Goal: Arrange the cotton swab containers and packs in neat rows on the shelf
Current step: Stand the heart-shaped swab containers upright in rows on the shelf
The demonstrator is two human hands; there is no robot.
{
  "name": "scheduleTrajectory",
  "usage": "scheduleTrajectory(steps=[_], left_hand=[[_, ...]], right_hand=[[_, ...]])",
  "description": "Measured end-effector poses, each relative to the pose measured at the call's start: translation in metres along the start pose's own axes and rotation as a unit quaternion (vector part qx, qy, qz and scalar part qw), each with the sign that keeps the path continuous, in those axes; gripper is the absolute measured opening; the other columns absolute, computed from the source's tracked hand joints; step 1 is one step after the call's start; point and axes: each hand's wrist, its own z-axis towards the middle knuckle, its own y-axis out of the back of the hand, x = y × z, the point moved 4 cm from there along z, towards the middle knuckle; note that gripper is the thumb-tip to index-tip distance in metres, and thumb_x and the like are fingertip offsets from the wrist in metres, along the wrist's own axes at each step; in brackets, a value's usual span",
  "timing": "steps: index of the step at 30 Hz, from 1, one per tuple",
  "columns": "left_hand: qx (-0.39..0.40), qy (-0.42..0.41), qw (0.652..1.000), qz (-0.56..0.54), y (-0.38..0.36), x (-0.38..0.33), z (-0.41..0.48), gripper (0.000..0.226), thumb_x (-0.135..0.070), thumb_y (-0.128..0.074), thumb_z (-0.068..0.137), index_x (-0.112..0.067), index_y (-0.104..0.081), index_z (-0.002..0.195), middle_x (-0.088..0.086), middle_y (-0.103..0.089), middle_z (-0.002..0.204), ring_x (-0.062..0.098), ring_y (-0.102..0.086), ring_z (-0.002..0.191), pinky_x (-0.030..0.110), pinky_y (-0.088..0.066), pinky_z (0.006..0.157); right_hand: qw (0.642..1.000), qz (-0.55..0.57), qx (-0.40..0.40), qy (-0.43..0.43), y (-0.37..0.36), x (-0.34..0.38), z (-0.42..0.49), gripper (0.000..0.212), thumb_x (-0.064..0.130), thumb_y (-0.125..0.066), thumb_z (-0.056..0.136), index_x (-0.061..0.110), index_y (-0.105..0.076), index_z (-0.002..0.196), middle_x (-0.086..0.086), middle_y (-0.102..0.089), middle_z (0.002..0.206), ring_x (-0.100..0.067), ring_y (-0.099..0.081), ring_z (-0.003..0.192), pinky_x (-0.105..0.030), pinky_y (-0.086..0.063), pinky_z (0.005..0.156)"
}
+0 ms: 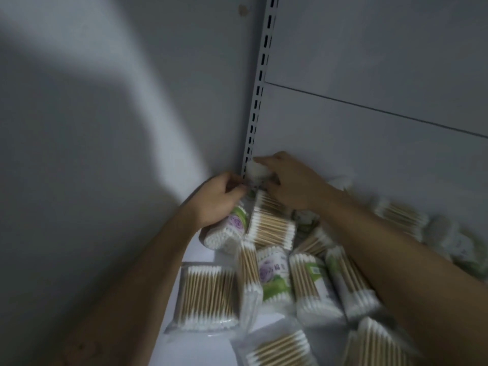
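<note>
Labelled container (232, 228) apparently sideways, tips lower-left.

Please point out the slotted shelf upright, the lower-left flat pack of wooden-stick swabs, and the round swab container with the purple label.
slotted shelf upright (259, 96), head view, middle of its metal strip.
flat pack of wooden-stick swabs (208, 294), head view, its wooden sticks.
round swab container (234, 225), head view, its purple-flower label.

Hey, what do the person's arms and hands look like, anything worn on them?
The left forearm and right forearm are bare, with no sleeve in view. The left hand and right hand are ungloved. No watch, ring or bracelet shows, though the picture is blurred.
</note>
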Motion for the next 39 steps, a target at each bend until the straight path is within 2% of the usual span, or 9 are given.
scheduleTrajectory(steps=[3,7,13,19,23,29,33,36,39], left_hand=[[-0.005,-0.004,1.0,0.009,0.003,0.0,-0.004,0.003,-0.036,-0.058,0.091,-0.037,-0.059,0.088,-0.01,-0.067,0.092,0.014,-0.065,0.089,0.044,-0.052,0.091],[0.021,-0.008,0.999,0.03,-0.003,0.0,-0.008,0.011,-0.049,-0.056,0.079,-0.045,-0.06,0.089,-0.018,-0.065,0.091,0.01,-0.063,0.09,0.04,-0.051,0.093],[0.04,-0.004,0.999,0.021,-0.004,-0.004,-0.014,0.028,-0.06,-0.056,0.072,-0.047,-0.065,0.096,-0.017,-0.069,0.094,0.006,-0.066,0.092,0.038,-0.053,0.092],[0.015,-0.05,0.998,-0.02,0.007,-0.022,-0.022,0.039,-0.074,-0.044,0.076,-0.048,-0.063,0.098,-0.022,-0.069,0.1,0.0,-0.063,0.1,0.037,-0.049,0.098],[-0.011,-0.067,0.992,-0.108,0.018,-0.039,-0.032,0.032,-0.07,-0.036,0.088,-0.051,-0.061,0.096,-0.027,-0.068,0.092,-0.01,-0.063,0.087,0.024,-0.047,0.077],[0.029,-0.071,0.963,-0.258,0.016,-0.046,-0.03,0.038,-0.04,-0.069,0.085,-0.026,-0.062,0.119,-0.004,-0.072,0.1,0.024,-0.06,0.085,0.03,-0.046,0.07],[0.015,-0.072,0.948,-0.311,0.019,-0.044,-0.029,0.052,-0.002,-0.067,0.085,-0.012,-0.05,0.133,0.004,-0.068,0.107,0.017,-0.065,0.092,0.024,-0.053,0.069],[-0.027,-0.084,0.956,-0.28,0.017,-0.049,-0.033,0.057,0.0,-0.071,0.082,-0.014,-0.05,0.133,-0.001,-0.066,0.111,0.016,-0.067,0.102,0.026,-0.056,0.086],[-0.082,-0.126,0.974,-0.168,0.016,-0.055,-0.04,0.062,-0.008,-0.078,0.078,-0.022,-0.051,0.131,-0.007,-0.065,0.109,0.004,-0.064,0.095,0.007,-0.049,0.076]], right_hand=[[0.999,0.012,-0.034,-0.007,0.02,0.001,-0.007,0.032,0.025,-0.061,0.089,0.017,-0.056,0.12,-0.003,-0.051,0.115,-0.019,-0.053,0.097,-0.027,-0.04,0.079],[0.988,-0.108,0.114,-0.005,0.014,0.002,-0.014,0.033,0.032,-0.061,0.088,0.016,-0.063,0.116,-0.003,-0.063,0.115,-0.02,-0.058,0.1,-0.037,-0.048,0.089],[0.959,-0.221,0.176,-0.004,0.002,0.002,-0.014,0.034,0.039,-0.064,0.083,0.017,-0.066,0.108,-0.003,-0.067,0.098,-0.018,-0.06,0.082,-0.028,-0.046,0.072],[0.995,-0.082,0.055,0.011,0.034,0.004,-0.009,0.036,0.02,-0.073,0.078,0.016,-0.067,0.113,-0.009,-0.06,0.108,-0.024,-0.054,0.098,-0.029,-0.041,0.085],[0.995,0.033,-0.076,0.058,0.054,0.02,-0.02,0.041,-0.003,-0.064,0.077,0.018,-0.067,0.112,-0.01,-0.049,0.124,-0.02,-0.043,0.119,-0.014,-0.027,0.083],[0.982,0.097,-0.158,0.041,0.062,0.044,-0.031,0.052,-0.016,-0.053,0.076,0.021,-0.07,0.107,-0.002,-0.048,0.131,-0.008,-0.045,0.116,0.001,-0.035,0.079],[0.958,0.226,-0.176,-0.026,0.054,0.055,-0.028,0.05,-0.011,-0.053,0.079,0.024,-0.064,0.113,0.002,-0.052,0.127,-0.01,-0.051,0.117,-0.018,-0.045,0.094],[0.908,0.348,-0.201,-0.122,0.05,0.049,-0.029,0.05,-0.003,-0.063,0.082,0.022,-0.057,0.126,0.001,-0.054,0.125,-0.013,-0.056,0.112,-0.025,-0.049,0.092],[0.891,0.376,-0.167,-0.192,0.044,0.045,-0.029,0.052,-0.006,-0.062,0.081,0.016,-0.058,0.127,-0.003,-0.058,0.125,-0.016,-0.055,0.116,-0.034,-0.049,0.098]])
